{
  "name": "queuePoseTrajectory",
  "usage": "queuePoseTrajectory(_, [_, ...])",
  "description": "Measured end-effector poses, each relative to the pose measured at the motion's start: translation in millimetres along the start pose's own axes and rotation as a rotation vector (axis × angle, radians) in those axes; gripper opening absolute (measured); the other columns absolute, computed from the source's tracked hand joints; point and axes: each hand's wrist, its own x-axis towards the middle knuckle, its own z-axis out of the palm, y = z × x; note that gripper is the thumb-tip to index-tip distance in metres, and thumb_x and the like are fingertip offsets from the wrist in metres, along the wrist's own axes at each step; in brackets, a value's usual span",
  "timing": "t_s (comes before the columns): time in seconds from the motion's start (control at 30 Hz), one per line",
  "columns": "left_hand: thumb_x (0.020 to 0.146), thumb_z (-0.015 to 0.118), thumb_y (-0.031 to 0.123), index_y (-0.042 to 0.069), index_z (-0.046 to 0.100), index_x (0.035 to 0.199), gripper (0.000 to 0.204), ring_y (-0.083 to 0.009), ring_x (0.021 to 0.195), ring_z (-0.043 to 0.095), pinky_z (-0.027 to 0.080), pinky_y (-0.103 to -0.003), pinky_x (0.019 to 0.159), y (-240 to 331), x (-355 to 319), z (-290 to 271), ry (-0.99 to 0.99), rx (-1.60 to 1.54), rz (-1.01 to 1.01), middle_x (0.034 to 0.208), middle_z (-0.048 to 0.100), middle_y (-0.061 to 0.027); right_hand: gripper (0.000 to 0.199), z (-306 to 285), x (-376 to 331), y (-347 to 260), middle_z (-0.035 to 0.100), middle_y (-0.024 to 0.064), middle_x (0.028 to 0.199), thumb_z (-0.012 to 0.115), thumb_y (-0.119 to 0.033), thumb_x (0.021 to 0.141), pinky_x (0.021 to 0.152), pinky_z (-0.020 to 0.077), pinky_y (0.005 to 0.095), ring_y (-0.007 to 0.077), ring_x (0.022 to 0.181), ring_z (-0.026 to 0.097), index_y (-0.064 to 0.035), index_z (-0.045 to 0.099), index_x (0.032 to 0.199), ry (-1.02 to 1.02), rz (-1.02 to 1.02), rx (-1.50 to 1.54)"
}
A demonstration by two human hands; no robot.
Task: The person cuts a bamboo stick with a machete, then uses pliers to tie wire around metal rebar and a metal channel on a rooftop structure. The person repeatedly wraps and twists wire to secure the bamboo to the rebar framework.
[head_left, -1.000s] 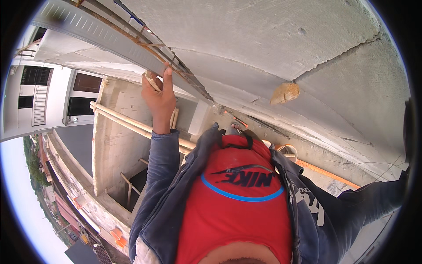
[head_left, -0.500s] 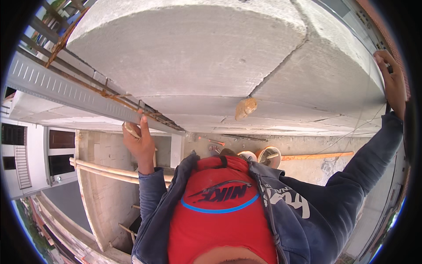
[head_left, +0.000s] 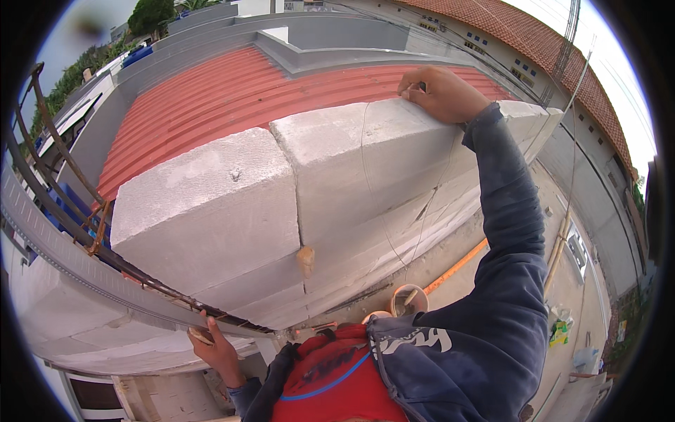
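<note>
My left hand is low at the left, closed round a small tan piece whose kind I cannot make out. A fingertip meets the edge of a long grey metal channel, which slants along rusty reinforcing bars. Up at the right, my right hand rests on top of the pale block wall, fingers curled in a pinch; what they hold is hidden. A thin string loops down the wall's face near this hand. A tan lump sticks out beside the joint between two blocks.
Beyond the wall lies a red corrugated roof. Below are buckets and an orange bar on the concrete floor. A pole leans at the right, near a tiled-roof building.
The view has tilted up, bringing the roof beyond the wall into sight. My right hand has moved inward along the wall top; the left stays at the channel with the tan piece.
</note>
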Motion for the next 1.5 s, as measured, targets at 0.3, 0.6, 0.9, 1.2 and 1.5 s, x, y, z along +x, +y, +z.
queuePoseTrajectory(0.3, [0.106, 0.069, 0.013, -0.010, 0.054, 0.137, 0.042, -0.0257, 0.123, 0.065, 0.050, -0.037, 0.108, -5.6, 2.3, -10.1, -0.018, 0.023, -0.045, 0.134, 0.068, -0.0205, 0.020, -0.3, -6.6, -10.7, 0.075, 0.0143, 0.102, 0.068, -0.017, 0.100, 0.093, 0.0523, 0.0440, 0.0313, 0.102, 0.069, -0.0038, 0.077, 0.112, 0.027, 0.091, 0.031])
queuePoseTrajectory(0.6, [0.105, 0.069, 0.013, -0.010, 0.057, 0.135, 0.040, -0.0239, 0.118, 0.065, 0.050, -0.036, 0.106, -6.3, 4.6, -6.5, -0.051, -0.017, -0.036, 0.132, 0.069, -0.0193, 0.017, -21.1, -21.2, -12.9, 0.069, 0.0110, 0.090, 0.069, -0.017, 0.100, 0.085, 0.0513, 0.0379, 0.0233, 0.088, 0.062, -0.0005, 0.071, 0.104, 0.085, 0.155, 0.054])
queuePoseTrajectory(0.9, [0.102, 0.074, 0.012, -0.003, 0.065, 0.134, 0.036, -0.0091, 0.092, 0.062, 0.050, -0.024, 0.082, 12.3, 6.9, -16.5, -0.174, 0.031, -0.029, 0.110, 0.071, -0.0047, 0.012, -18.9, -135.3, -116.9, 0.063, 0.0092, 0.086, 0.069, 0.001, 0.098, 0.064, 0.0436, 0.0309, 0.0155, 0.071, 0.057, 0.0027, 0.074, 0.108, 0.132, -0.056, 0.235])
queuePoseTrajectory(1.2, [0.100, 0.078, 0.016, -0.004, 0.063, 0.133, 0.041, -0.0131, 0.107, 0.065, 0.053, -0.030, 0.094, 47.1, 22.4, -25.1, -0.129, -0.011, 0.105, 0.120, 0.072, -0.0093, 0.016, 135.1, -140.3, -245.9, 0.059, 0.0131, 0.083, 0.076, -0.005, 0.090, 0.060, 0.0529, 0.0444, 0.0312, 0.066, 0.065, -0.0032, 0.074, 0.105, -0.190, -0.358, 0.480])
queuePoseTrajectory(1.5, [0.093, 0.084, 0.022, -0.005, 0.063, 0.134, 0.053, -0.0174, 0.106, 0.068, 0.054, -0.033, 0.093, 74.6, 49.0, -27.7, -0.145, -0.036, 0.166, 0.116, 0.074, -0.0146, 0.043, 251.5, -113.4, -350.4, 0.073, 0.0210, 0.104, 0.079, -0.021, 0.093, 0.075, 0.0577, 0.0448, 0.0361, 0.077, 0.069, -0.0016, 0.068, 0.130, -0.139, -0.340, 0.848])
